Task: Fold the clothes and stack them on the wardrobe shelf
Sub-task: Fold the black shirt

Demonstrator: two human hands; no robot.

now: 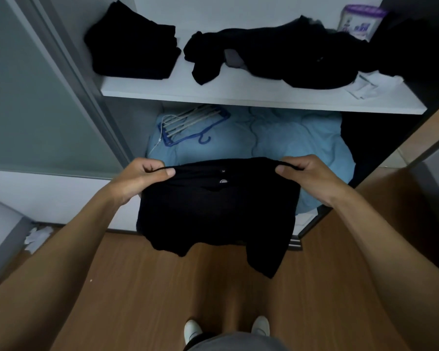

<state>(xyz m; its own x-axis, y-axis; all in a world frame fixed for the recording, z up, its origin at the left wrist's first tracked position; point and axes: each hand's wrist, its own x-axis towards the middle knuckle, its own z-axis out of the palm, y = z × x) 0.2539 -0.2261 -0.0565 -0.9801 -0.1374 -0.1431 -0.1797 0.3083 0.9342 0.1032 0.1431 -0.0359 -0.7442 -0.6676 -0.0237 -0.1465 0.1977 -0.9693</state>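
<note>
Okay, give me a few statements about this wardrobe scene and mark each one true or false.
1. Both hands hold the black shirt up by its top edge. True: left hand and right hand each pinch a corner.
2. A folded black stack sits at the left of the shelf. True.
3. The hangers lie on the shelf. False: they lie below it, on the blue bedding.
4. The loose dark pile is neatly folded. False: it is crumpled.
5. The shirt rests on the floor. False: it hangs in the air.
</note>
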